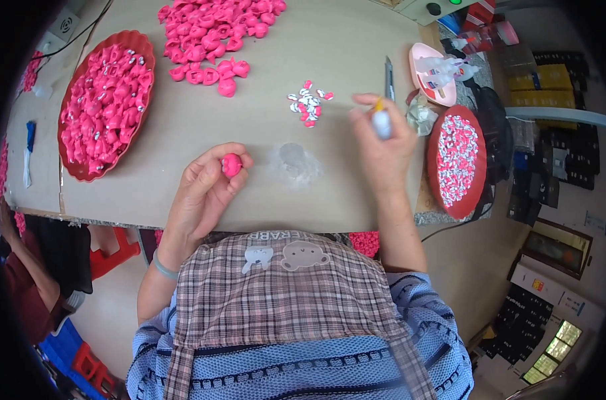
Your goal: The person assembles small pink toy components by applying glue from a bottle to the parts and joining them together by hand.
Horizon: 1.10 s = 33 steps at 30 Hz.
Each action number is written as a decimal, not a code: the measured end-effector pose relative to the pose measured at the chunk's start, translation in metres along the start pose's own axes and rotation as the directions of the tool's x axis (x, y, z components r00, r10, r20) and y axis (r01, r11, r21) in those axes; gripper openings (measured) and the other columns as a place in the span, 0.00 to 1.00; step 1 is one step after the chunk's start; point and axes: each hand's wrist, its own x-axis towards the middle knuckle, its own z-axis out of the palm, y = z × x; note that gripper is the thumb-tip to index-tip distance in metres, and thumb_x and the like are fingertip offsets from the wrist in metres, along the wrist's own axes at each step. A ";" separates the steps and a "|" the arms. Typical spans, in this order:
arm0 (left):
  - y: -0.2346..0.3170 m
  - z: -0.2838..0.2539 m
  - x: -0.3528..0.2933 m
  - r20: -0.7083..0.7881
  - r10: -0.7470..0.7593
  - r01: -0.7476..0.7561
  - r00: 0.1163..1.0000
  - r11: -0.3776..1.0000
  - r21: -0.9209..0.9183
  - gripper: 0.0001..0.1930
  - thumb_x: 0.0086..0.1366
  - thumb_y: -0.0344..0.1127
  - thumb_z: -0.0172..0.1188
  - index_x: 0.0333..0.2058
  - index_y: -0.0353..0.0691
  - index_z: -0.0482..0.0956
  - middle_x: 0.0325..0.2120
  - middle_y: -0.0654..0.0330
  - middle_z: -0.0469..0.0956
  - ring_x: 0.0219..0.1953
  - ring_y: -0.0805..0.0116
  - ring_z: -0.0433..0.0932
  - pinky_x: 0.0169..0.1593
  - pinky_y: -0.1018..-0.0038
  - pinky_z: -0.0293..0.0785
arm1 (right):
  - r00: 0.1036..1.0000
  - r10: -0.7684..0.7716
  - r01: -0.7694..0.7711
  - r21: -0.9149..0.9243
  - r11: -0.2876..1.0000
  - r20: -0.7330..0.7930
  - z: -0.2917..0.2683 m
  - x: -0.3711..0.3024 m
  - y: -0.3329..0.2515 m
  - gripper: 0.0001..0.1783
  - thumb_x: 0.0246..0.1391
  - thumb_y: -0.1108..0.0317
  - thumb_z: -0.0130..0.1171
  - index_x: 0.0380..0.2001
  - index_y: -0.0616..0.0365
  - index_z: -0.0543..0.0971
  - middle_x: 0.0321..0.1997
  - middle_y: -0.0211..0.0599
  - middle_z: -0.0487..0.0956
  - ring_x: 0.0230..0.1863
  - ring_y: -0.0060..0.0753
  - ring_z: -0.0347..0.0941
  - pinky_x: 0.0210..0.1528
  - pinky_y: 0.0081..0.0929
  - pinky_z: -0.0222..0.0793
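You are wearing a checked apron over a blue knit top, and both forearms are reaching over the tabletop. Your left grip is closing lightly on a small round pink piece, pinching it between thumb and fingertips just above the near part of the tabletop. To the right of that piece, a greyish-white smudge is marking the surface. On the right, a red oval bowl is holding many tiny pink-and-white pieces. Your right grip, a little farther out, is curling around a small white bottle, with its yellow-orange end pointing away from you. Near that grip, on its left, a loose cluster of pink-and-white bits is lying on the tabletop. At far left, a scalloped red bowl is brimming with pink pieces. Beyond your right grip, a utility knife is lying near a pale pink tray that is carrying small bottles. Farthest out, a heap of hollow pink pieces is spreading across the tabletop.
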 end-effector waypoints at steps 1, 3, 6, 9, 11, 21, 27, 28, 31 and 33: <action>0.000 0.004 0.000 0.008 -0.003 0.003 1.000 1.000 -0.005 0.21 0.65 0.42 0.56 0.48 0.31 0.71 0.40 0.55 0.72 0.32 0.75 0.67 0.39 0.82 0.67 | 0.999 0.014 -0.017 -0.085 0.996 -0.034 -0.015 0.009 0.000 0.09 0.48 0.73 0.62 0.35 0.60 0.80 0.31 0.37 0.78 0.28 0.20 0.73 0.30 0.21 0.70; 0.002 0.007 -0.001 -0.011 -0.018 0.018 1.000 1.000 -0.012 0.20 0.64 0.39 0.57 0.49 0.30 0.71 0.42 0.52 0.72 0.33 0.74 0.68 0.41 0.81 0.69 | 0.977 -0.189 0.143 -0.358 0.923 -0.097 -0.041 0.029 0.019 0.10 0.48 0.73 0.61 0.36 0.62 0.79 0.33 0.42 0.79 0.30 0.32 0.76 0.32 0.29 0.71; 0.002 0.007 0.001 -0.030 -0.049 0.049 0.998 0.999 0.002 0.20 0.62 0.36 0.58 0.49 0.29 0.71 0.44 0.50 0.71 0.35 0.73 0.68 0.43 0.81 0.70 | 0.939 -0.336 0.224 -0.604 0.765 -0.078 -0.068 0.039 0.039 0.12 0.45 0.74 0.61 0.37 0.65 0.79 0.39 0.49 0.79 0.37 0.52 0.77 0.39 0.40 0.73; 0.002 0.008 0.001 -0.032 -0.047 0.047 0.998 0.999 0.011 0.20 0.60 0.34 0.58 0.49 0.29 0.72 0.46 0.49 0.71 0.37 0.71 0.70 0.46 0.80 0.70 | 0.931 -0.364 0.258 -0.753 0.605 0.026 -0.073 0.042 0.050 0.12 0.45 0.76 0.59 0.36 0.65 0.78 0.40 0.50 0.78 0.38 0.52 0.77 0.41 0.42 0.74; 0.002 0.004 0.002 0.018 -0.041 0.041 0.999 0.998 -0.037 0.19 0.61 0.31 0.56 0.50 0.28 0.71 0.47 0.48 0.72 0.41 0.70 0.71 0.49 0.78 0.71 | 0.975 -0.188 0.203 -0.832 0.516 0.122 -0.070 0.044 0.057 0.12 0.44 0.79 0.57 0.36 0.66 0.78 0.39 0.52 0.77 0.37 0.53 0.77 0.40 0.43 0.74; 0.008 0.003 -0.003 0.047 -0.036 0.038 0.998 0.998 -0.041 0.19 0.64 0.28 0.53 0.53 0.30 0.69 0.50 0.47 0.72 0.44 0.67 0.77 0.52 0.75 0.72 | 0.937 -0.349 0.257 -0.649 0.717 -0.015 -0.069 0.040 0.040 0.09 0.48 0.80 0.57 0.36 0.67 0.77 0.31 0.46 0.79 0.28 0.41 0.77 0.29 0.32 0.73; 0.014 0.020 -0.002 0.031 -0.074 0.072 0.997 0.996 0.051 0.22 0.63 0.33 0.56 0.54 0.31 0.68 0.51 0.46 0.71 0.46 0.66 0.76 0.52 0.75 0.73 | 0.983 0.096 -0.132 0.239 0.962 0.159 -0.044 0.003 -0.020 0.07 0.52 0.80 0.58 0.36 0.65 0.78 0.30 0.27 0.76 0.27 0.15 0.69 0.26 0.15 0.65; 0.013 0.022 -0.001 0.010 -0.069 0.068 0.998 0.996 0.056 0.22 0.63 0.33 0.56 0.54 0.31 0.68 0.51 0.46 0.71 0.46 0.66 0.76 0.52 0.75 0.73 | 0.979 0.096 -0.139 0.249 0.958 0.177 -0.037 -0.002 -0.019 0.07 0.52 0.80 0.58 0.36 0.65 0.78 0.30 0.27 0.76 0.27 0.15 0.69 0.26 0.15 0.65; 0.009 0.020 -0.002 0.029 -0.042 0.039 0.999 0.994 0.100 0.21 0.64 0.34 0.56 0.54 0.32 0.68 0.51 0.48 0.71 0.48 0.66 0.75 0.54 0.74 0.71 | 0.929 0.000 -0.193 0.484 0.853 0.369 -0.008 -0.015 -0.012 0.06 0.50 0.82 0.57 0.34 0.65 0.77 0.31 0.30 0.76 0.26 0.16 0.68 0.25 0.16 0.64; 0.007 0.018 -0.001 0.089 -0.026 0.020 0.996 0.998 0.063 0.20 0.64 0.33 0.56 0.54 0.33 0.69 0.51 0.51 0.72 0.50 0.66 0.74 0.55 0.73 0.70 | 0.912 -0.033 -0.203 0.521 0.829 0.408 0.010 -0.024 -0.016 0.06 0.50 0.82 0.57 0.34 0.65 0.77 0.32 0.30 0.75 0.26 0.16 0.68 0.26 0.16 0.64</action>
